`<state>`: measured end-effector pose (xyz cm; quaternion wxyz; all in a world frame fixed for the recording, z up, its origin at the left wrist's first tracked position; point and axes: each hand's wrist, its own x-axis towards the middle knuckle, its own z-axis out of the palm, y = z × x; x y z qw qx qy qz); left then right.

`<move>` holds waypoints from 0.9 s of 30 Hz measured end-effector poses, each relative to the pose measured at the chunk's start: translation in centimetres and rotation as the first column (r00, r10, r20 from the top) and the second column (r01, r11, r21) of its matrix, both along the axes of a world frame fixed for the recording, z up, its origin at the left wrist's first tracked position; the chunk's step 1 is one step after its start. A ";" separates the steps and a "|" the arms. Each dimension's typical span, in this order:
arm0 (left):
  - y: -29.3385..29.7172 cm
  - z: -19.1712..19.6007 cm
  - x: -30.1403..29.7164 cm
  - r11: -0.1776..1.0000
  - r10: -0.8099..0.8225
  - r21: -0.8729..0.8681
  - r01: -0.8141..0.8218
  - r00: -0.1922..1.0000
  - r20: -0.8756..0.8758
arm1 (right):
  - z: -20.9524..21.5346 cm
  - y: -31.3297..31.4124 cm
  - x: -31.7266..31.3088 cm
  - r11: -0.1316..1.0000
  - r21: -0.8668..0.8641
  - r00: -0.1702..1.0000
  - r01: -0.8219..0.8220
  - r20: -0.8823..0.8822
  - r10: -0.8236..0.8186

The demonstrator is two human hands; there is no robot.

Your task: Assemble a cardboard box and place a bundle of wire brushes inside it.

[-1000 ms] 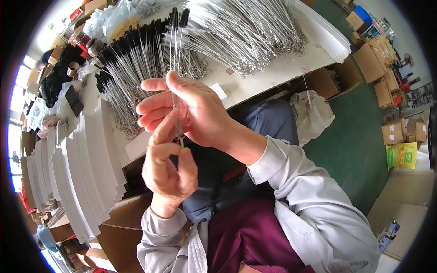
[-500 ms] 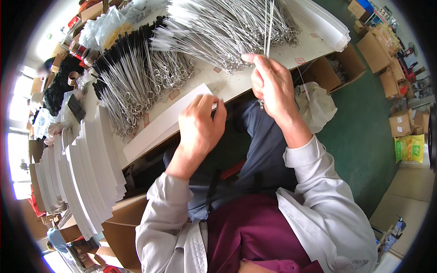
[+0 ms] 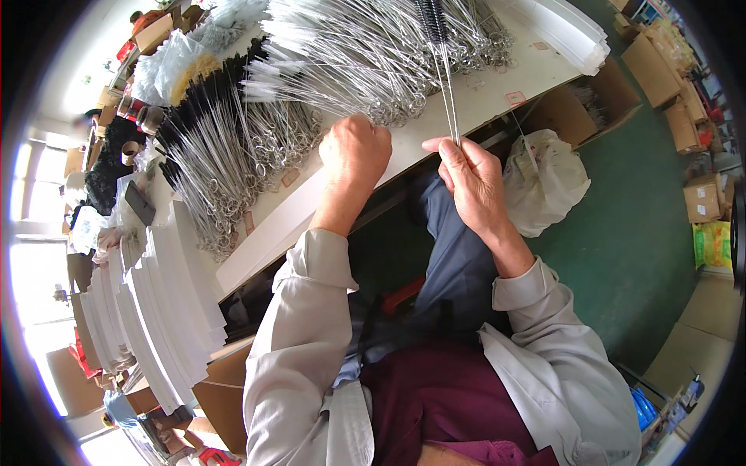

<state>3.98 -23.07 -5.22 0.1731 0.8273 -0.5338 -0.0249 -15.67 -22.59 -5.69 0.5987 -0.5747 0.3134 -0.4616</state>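
My right hand pinches the lower ends of a few wire tube brushes, held upright with their black bristles towards the top edge. My left hand is closed at the table's near side, by the ring ends of the white-bristled brushes. Its fingertips are turned away, so anything in them is hidden. Left of it lies a pile of black-bristled brushes with wire stems and ring handles. Under my left wrist, a long white card strip runs along the table edge.
Folded white card strips stand stacked at the left. More white sheets lie at the far right of the table. A whitish plastic bag hangs below the edge, beside an open cardboard box.
My left hand has moved forward to the rings of the white brushes. My right hand has come slightly nearer me, and the black bristles of its brushes now show.
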 end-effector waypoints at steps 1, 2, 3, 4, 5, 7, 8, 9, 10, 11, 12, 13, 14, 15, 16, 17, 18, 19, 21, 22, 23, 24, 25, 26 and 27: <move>-0.1 -0.4 0.4 0.998 0.027 -0.061 -0.029 0.999 -0.029 | -0.1 0.1 0.1 1.000 0.012 1.000 -0.013 -0.007 0.013; -0.1 -0.2 0.4 0.998 0.026 -0.059 -0.028 0.999 -0.026 | -0.2 0.1 0.1 1.000 0.023 1.000 -0.019 -0.017 0.020; -0.1 0.0 0.4 0.997 0.033 -0.067 -0.037 0.998 -0.059 | -0.3 0.0 0.1 1.000 0.025 1.000 -0.019 -0.013 0.019; -0.1 0.3 0.4 0.996 0.039 -0.075 -0.046 0.995 -0.092 | -0.4 0.0 0.2 0.999 0.030 0.999 -0.032 -0.015 0.032; -0.1 0.6 0.1 0.996 0.037 -0.073 -0.044 0.995 -0.091 | -0.5 0.0 0.1 0.998 0.035 0.999 -0.042 -0.018 0.043; -0.1 1.2 -0.6 0.997 0.078 -0.016 -0.080 0.991 -0.107 | -0.7 0.1 0.1 0.999 0.028 0.999 -0.031 -0.028 0.031; -0.2 1.1 -0.6 0.997 0.078 -0.015 -0.080 0.991 -0.105 | -0.7 0.2 0.2 1.000 0.018 0.999 -0.024 -0.038 0.025; -0.4 1.0 -0.6 0.998 0.068 -0.001 -0.068 0.994 -0.091 | -0.9 0.3 0.2 1.000 0.018 0.999 -0.024 -0.037 0.025; -0.6 0.8 -0.6 0.998 0.057 0.014 -0.056 0.995 -0.077 | -1.0 0.4 0.3 1.000 0.019 0.999 -0.019 -0.048 0.020; -0.7 0.6 -0.4 0.998 0.059 0.015 -0.058 0.995 -0.075 | -1.1 0.5 0.4 1.000 0.021 0.998 -0.017 -0.059 0.018; -0.7 0.4 -0.3 0.999 0.040 0.011 -0.039 0.995 -0.089 | -1.0 0.6 0.5 1.000 0.021 0.998 -0.020 -0.056 0.021; -0.7 0.2 0.0 1.000 0.022 0.008 -0.021 0.994 -0.104 | -0.8 0.7 0.5 0.999 0.026 0.998 -0.037 -0.055 0.038; -0.7 0.1 0.1 1.000 0.018 0.009 -0.018 0.994 -0.104 | -0.7 0.8 0.5 0.998 0.031 0.997 -0.047 -0.058 0.049; -0.6 0.1 0.4 1.000 0.004 0.017 -0.002 0.993 -0.119 | -0.8 0.7 0.4 0.999 0.032 0.997 -0.044 -0.057 0.046; -0.5 0.0 0.7 1.000 -0.009 0.025 0.012 0.991 -0.134 | -1.0 0.6 0.4 0.999 0.013 0.997 -0.047 -0.059 0.047; -0.2 0.2 0.6 1.000 -0.009 0.026 0.012 0.991 -0.131 | -1.2 0.6 0.4 0.999 -0.005 0.997 -0.050 -0.059 0.050; 0.3 0.3 0.6 0.995 -0.010 -0.095 -0.005 0.988 -0.157 | -1.1 0.6 0.4 0.999 -0.005 0.997 -0.051 -0.054 0.051; 0.9 0.5 0.5 0.976 -0.014 -0.215 -0.026 0.983 -0.181 | -0.9 0.6 0.5 0.999 -0.026 0.997 -0.045 -0.063 0.043; 1.9 2.2 0.0 0.969 -0.035 -0.248 -0.017 0.978 -0.206 | -0.6 0.2 0.3 0.998 -0.048 0.997 -0.032 -0.069 0.029; 2.5 3.2 -0.2 0.960 -0.055 -0.281 -0.013 0.971 -0.232 | -0.5 -0.1 0.2 0.997 -0.060 0.996 -0.038 -0.085 0.033; 3.2 4.1 -0.1 0.959 -0.052 -0.282 -0.014 0.973 -0.225 | -0.2 -0.4 0.4 0.996 -0.073 0.994 -0.048 -0.098 0.040; 3.8 4.9 0.0 0.931 -0.096 -0.365 0.023 0.978 -0.184 | 0.1 -0.6 0.6 0.996 -0.075 0.995 -0.047 -0.095 0.039; 4.3 5.7 0.1 0.894 -0.136 -0.443 0.061 0.981 -0.140 | 0.4 -1.0 1.0 0.994 -0.090 0.995 -0.065 -0.084 0.058; 5.1 6.8 0.5 0.856 -0.162 -0.510 0.088 0.981 -0.103 | 0.9 -1.2 1.8 0.990 -0.105 0.994 -0.095 -0.067 0.089; 5.6 7.9 0.8 0.851 -0.148 -0.519 0.080 0.985 -0.090 | 1.5 -1.5 2.5 0.989 -0.107 0.994 -0.101 -0.061 0.094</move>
